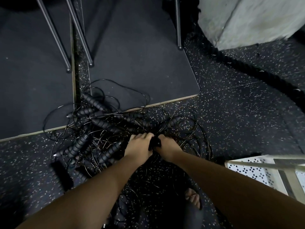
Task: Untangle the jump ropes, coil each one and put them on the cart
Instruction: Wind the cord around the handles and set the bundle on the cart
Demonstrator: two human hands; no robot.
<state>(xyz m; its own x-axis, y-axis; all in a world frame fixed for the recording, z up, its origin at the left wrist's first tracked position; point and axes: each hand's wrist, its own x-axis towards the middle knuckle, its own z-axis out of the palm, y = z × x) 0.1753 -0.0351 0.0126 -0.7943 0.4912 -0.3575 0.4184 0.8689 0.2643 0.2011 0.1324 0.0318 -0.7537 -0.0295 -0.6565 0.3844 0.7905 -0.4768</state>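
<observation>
Where the speckled floor (239,121) meets the edge of a black platform (140,63), the jump ropes (105,129) lie in one tangled heap: thin black cords loop in all directions, and several ribbed black handles cross one another at its left and centre. Some loops spill onto the platform; most of the heap rests on the floor. At the near right edge of the heap, the left hand (138,146) and the right hand (168,148) are close together, the fingers of both curled round a dark part of the tangle; whether that part is a handle cannot be told. Both forearms reach in from below. A sandalled foot (194,198) stands on the floor among stray cords. A white perforated cart (264,171) sits at lower right, apart from the heap. A thick black rope (231,63) curves across the floor at upper right, and slanted metal legs (79,32) stand on the platform.
</observation>
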